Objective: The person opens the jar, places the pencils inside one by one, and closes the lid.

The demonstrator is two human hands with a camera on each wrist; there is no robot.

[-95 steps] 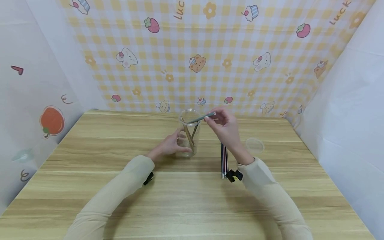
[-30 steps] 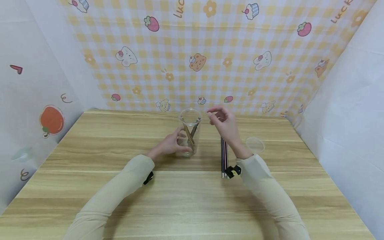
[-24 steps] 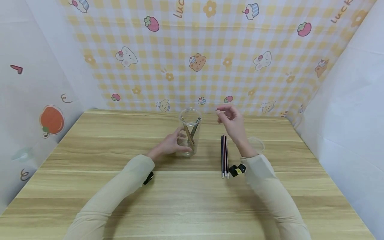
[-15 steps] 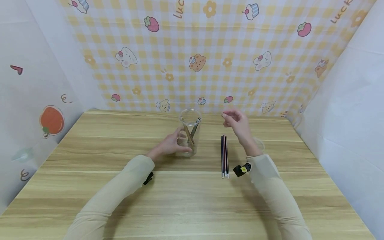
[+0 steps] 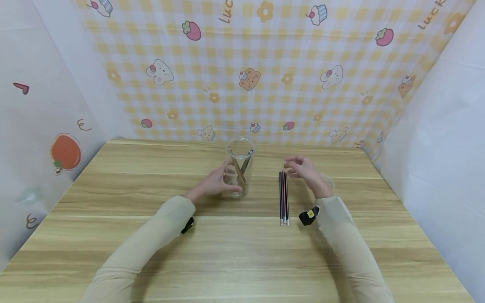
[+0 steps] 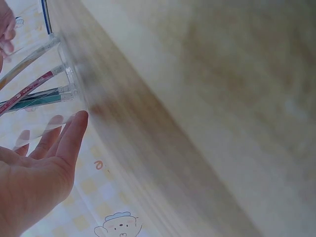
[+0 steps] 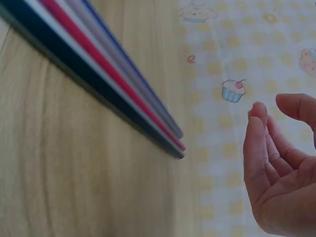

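Note:
My left hand (image 5: 214, 182) holds a tall clear plastic cup (image 5: 249, 173) upright on the table, thumb and fingers around its lower part. Several pencils lean crosswise inside it; a pink-red pencil (image 6: 30, 90) and a green one (image 6: 42, 98) show through its wall in the left wrist view. To the right, three pencils (image 5: 283, 198) lie side by side, their white ends toward me. Over their far ends hovers my right hand (image 5: 303, 169), thumb and fingers apart. Nothing is between those fingers (image 7: 255, 143) in the right wrist view.
A clear round lid (image 5: 329, 181) lies on the table behind my right wrist, which partly hides it. The wooden table (image 5: 235, 261) ends at a checked cloth backdrop (image 5: 212, 54), with white cloth walls on both sides.
The green pencil my right hand held has gone into the cup. That hand then moved right and down toward the pencils on the table, its fingers spreading. My left hand stays put.

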